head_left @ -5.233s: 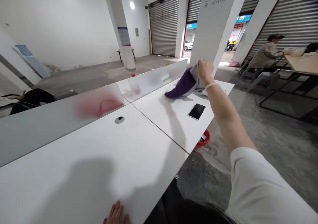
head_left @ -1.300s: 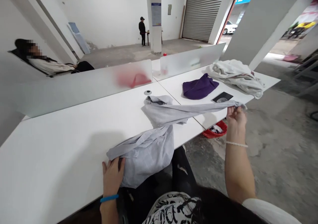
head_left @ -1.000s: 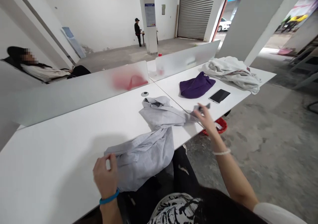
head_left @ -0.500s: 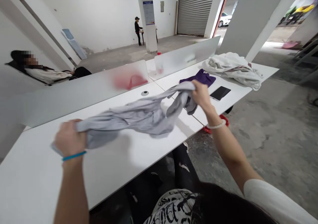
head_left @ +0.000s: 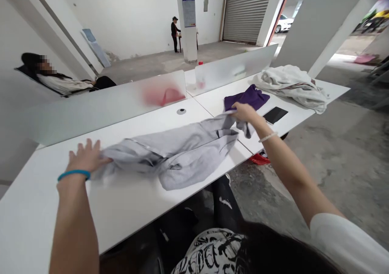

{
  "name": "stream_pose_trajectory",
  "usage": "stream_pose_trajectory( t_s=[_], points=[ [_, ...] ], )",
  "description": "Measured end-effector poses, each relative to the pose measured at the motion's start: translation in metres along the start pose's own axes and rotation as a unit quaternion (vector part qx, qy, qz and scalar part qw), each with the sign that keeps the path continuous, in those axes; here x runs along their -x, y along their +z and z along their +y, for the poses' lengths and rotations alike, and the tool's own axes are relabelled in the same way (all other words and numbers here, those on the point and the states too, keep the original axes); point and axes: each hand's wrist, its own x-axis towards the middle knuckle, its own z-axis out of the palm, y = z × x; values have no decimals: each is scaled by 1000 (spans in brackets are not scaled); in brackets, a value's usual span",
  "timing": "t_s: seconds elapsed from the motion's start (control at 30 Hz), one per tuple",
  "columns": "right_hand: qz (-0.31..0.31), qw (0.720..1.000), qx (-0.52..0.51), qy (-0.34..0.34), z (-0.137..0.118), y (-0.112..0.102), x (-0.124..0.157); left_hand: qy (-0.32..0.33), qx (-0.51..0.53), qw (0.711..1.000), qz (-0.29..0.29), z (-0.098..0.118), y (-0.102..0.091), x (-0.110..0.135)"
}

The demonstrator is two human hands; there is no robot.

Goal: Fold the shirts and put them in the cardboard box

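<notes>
A light grey garment lies loosely stretched and rumpled across the white table; whether it is trousers or a top I cannot tell. At its left end my left hand has its fingers spread, with the thumb against the cloth. My right hand is closed on the garment's right end, just in front of a folded purple cloth. Part of the grey cloth hangs below the right hand. A dark-screened tablet or phone lies to the right of that hand.
A heap of whitish cloth lies at the table's right end. Frosted partitions run along the back edge, with something red behind one. A person reclines at the left; another stands by a pillar.
The grey garment has come down from the air onto the table. My left hand has let go and spread its fingers; my right hand is lower, still holding its end.
</notes>
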Motion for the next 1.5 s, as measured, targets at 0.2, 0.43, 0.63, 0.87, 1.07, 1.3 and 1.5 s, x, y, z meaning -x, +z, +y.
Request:
stream_pose_trajectory(
  t_s=[0.2,0.43,0.63,0.87,1.07,1.3,1.5],
  points=[
    [-151,971,-17,-183,-44,85,38,258,253,930,73,144,42,107],
    [-225,956,43,-181,-63,134,30,381,202,902,18,265,82,158],
    [-178,977,71,-98,-24,134,29,286,372,883,-3,217,86,166],
    [-53,998,14,15,14,103,7,-135,577,782,193,68,73,174],
    [112,962,-202,148,43,76,1,-325,517,752,248,-55,72,160],
    [42,994,-81,-59,27,65,80,-206,324,902,198,-10,53,195],
    [-141,986,-52,-70,9,49,162,91,356,928,52,89,96,208]
  ],
)
